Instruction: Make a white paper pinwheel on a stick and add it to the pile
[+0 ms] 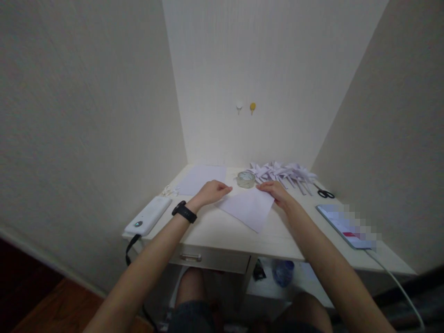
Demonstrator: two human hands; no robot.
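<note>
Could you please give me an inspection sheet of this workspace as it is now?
Surface: pale desk with drawer, in a wall alcove.
Job's things: white paper sheet, turned diagonally.
Clutter: folded paper pieces, tape roll, scissors, flat sheets, power bank, tablet.
Hands: left hand and right hand press on the sheet's far edge.
Cables: white cable from the tablet.
Surroundings: two wall hooks.
</note>
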